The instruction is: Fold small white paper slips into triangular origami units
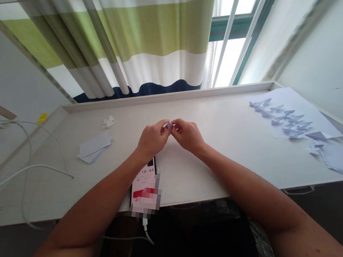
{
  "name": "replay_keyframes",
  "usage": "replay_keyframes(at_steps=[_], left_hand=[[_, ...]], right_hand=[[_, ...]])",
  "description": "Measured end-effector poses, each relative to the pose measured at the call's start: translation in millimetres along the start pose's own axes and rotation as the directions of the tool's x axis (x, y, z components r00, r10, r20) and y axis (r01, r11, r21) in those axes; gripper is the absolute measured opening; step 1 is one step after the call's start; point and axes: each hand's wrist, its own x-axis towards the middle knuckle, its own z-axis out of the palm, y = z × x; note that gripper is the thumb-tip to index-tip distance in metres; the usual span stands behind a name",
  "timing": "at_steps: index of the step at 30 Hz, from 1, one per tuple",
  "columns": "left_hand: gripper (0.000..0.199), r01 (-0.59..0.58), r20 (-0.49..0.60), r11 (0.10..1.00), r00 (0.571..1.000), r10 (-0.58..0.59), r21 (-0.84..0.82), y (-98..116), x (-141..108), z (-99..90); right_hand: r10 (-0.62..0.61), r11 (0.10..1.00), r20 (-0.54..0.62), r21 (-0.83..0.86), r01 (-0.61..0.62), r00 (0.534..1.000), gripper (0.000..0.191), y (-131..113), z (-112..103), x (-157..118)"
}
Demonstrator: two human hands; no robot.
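Between my two hands, above the middle of the white desk (180,176), is a small piece of folded white paper (169,125). My left hand (153,138) pinches it from the left. From the other side my right hand (189,135) grips it with thumb and fingertips. Fingers cover most of the paper, so its full shape is hidden. A phone (144,184) lies below my left wrist, its screen lit and partly blurred out. Several folded paper pieces (288,115), pointed like little boats, stand on a white sheet (316,110) at the far right.
A stack of paper slips (94,147) lies at left, with a crumpled tissue (108,122) behind it. More loose paper (342,159) rests at the right edge. White cables (22,167) loop across the left side. A curtain (153,28) hangs behind the desk's raised back edge.
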Motion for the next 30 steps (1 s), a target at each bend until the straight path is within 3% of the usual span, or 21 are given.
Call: replay_keyframes(at_steps=[4,7,10,18,25,30], left_hand=[[0.026,0.026,-0.049,0.973,0.998,-0.038,-0.227,-2.2,1.0,1.7],[0.028,0.085,-0.031,0.863,0.993,-0.116,-0.498,-3.0,3.1,3.7],[0.027,0.13,-0.004,0.772,0.986,-0.169,-0.622,-1.8,4.7,2.6],[0.03,0.173,0.06,0.742,0.982,-0.178,-0.647,3.3,4.5,-4.9],[0.049,0.171,0.042,0.748,0.981,-0.188,-0.641,-5.4,6.7,2.0],[0.056,0.225,0.087,0.664,0.968,-0.235,-0.713,-9.0,7.9,5.3]], right_hand=[[-0.009,0.992,-0.018,0.13,0.011,1.0,0.012,-4.0,-0.3,-2.9],[0.014,0.928,-0.022,0.372,-0.005,1.0,0.014,-1.2,-2.3,-3.1],[0.041,0.85,-0.028,0.526,-0.021,0.999,0.02,3.8,-3.3,-1.9],[0.132,0.786,-0.002,0.61,-0.103,0.991,0.035,2.8,-6.5,0.7],[0.18,0.683,0.033,0.715,-0.149,0.983,0.052,10.0,1.5,4.1],[0.2,0.638,0.06,0.75,-0.176,0.978,0.06,9.7,0.5,5.0]])
